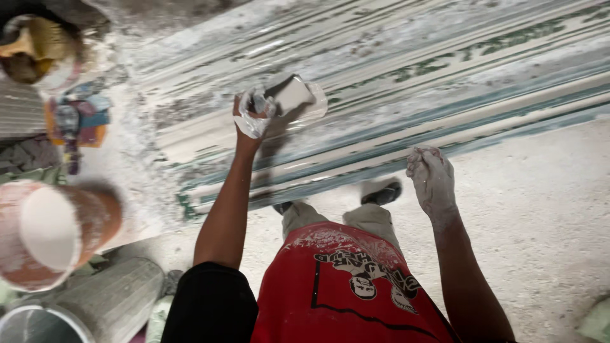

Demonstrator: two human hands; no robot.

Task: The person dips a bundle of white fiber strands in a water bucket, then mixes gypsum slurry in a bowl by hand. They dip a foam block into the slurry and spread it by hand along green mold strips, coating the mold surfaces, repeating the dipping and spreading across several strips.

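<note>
Our left hand (pixel 253 114) grips a plaster-caked scraper (pixel 289 94) against the long moulding (pixel 394 76); right hand (pixel 432 178) loosely curled, holding nothing, just above the floor (pixel 540 209)

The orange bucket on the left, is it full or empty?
Full or nearly so: the orange bucket shows a smooth white mass almost up to its rim, seemingly wet plaster. How deep it goes cannot be told.
</note>
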